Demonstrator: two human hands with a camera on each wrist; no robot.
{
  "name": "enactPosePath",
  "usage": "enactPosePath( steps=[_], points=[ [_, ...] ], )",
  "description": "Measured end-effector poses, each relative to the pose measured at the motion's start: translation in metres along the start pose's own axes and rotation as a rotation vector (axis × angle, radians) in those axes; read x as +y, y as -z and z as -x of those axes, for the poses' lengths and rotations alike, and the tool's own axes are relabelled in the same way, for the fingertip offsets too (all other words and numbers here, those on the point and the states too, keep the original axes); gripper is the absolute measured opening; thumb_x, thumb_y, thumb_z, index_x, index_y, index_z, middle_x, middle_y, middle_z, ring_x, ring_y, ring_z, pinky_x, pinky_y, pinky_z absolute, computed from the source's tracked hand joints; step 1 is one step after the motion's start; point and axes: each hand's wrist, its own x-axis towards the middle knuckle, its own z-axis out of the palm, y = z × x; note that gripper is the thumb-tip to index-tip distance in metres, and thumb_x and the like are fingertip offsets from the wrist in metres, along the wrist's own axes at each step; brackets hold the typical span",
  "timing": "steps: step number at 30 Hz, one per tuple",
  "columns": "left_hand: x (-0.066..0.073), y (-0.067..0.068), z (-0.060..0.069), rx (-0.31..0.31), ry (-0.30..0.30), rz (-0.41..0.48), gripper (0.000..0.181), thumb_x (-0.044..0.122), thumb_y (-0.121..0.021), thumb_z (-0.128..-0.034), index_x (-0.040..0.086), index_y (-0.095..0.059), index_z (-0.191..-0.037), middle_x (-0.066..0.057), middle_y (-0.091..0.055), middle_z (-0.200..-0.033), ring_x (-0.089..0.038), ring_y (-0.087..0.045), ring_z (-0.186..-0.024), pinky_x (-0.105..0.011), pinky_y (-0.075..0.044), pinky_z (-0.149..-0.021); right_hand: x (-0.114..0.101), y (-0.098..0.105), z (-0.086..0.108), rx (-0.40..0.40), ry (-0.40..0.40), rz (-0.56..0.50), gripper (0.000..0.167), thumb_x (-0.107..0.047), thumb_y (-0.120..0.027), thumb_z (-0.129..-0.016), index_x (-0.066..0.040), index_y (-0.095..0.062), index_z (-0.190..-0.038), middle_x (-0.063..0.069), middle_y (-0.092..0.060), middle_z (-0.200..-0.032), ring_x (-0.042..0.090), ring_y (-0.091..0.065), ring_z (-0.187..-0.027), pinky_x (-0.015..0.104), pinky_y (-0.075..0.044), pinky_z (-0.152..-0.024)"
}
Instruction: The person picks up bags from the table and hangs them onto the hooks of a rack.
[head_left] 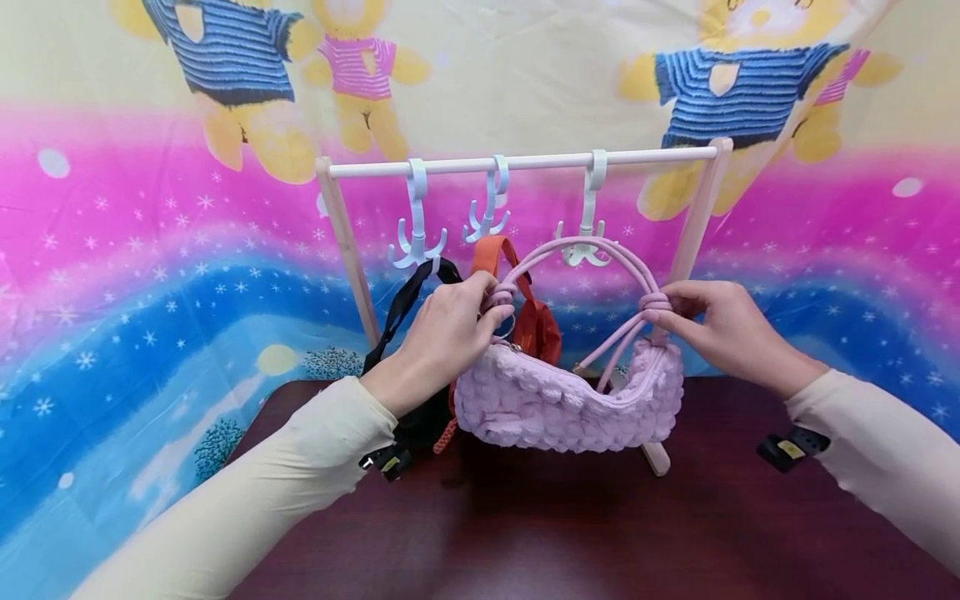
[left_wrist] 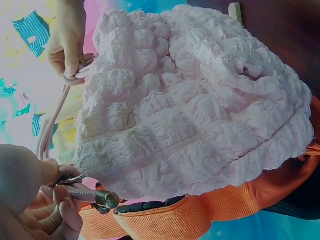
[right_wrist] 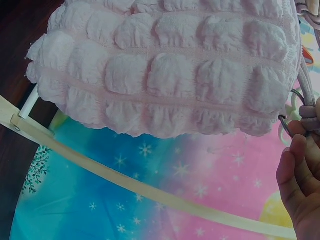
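A puffy pale pink handbag (head_left: pixel 555 408) hangs in front of a small rack, its corded handle (head_left: pixel 592 243) arching up toward the right-hand hook. At the handle's left knot, my left hand (head_left: pixel 450 325) pinches the cord between thumb and fingers. My right hand (head_left: pixel 723 329) pinches the knot at the other end. The left wrist view shows the bag's quilted side (left_wrist: pixel 190 110) and a metal cord tip (left_wrist: pixel 106 199) beside the left fingers. From the right wrist, the right hand (right_wrist: pixel 302 175) appears at the cord near a metal ring.
Three white hooks, the left (head_left: pixel 417 221), middle (head_left: pixel 491 204) and right (head_left: pixel 590 208), hang from the rack's rod (head_left: pixel 525 162). Behind the handbag are an orange bag (head_left: pixel 543 329) and a black strap (head_left: pixel 401 308), which reaches the left hook. The rack stands on a dark table (head_left: pixel 570 533).
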Motion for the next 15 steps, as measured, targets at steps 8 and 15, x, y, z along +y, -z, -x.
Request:
enactPosePath(
  steps=[8,15],
  points=[
    [0.0002,0.0021,-0.0020,0.017,0.000,-0.008,0.024,0.030,-0.065,-0.0989,0.009,-0.062,-0.112,-0.004,-0.069,-0.090,-0.015,-0.061,-0.071,-0.028,-0.049,-0.061,-0.0018,-0.0015,-0.0038,-0.006,0.003,0.011,0.016,-0.011,-0.076,-0.091,-0.012,-0.077,-0.106,0.001,-0.073,-0.085,0.002,-0.064,-0.074,0.018,-0.051,-0.066],
    [-0.0011,0.0026,-0.0041,0.016,0.008,-0.003,0.023,0.029,-0.065,-0.0994,0.010,-0.062,-0.110,-0.003,-0.068,-0.087,-0.015,-0.059,-0.068,-0.028,-0.047,-0.059,-0.0031,-0.0013,-0.0061,-0.017,0.032,0.020,0.015,-0.014,-0.075,-0.092,-0.011,-0.077,-0.106,0.002,-0.071,-0.083,0.000,-0.060,-0.073,0.020,-0.049,-0.062]
  ],
)
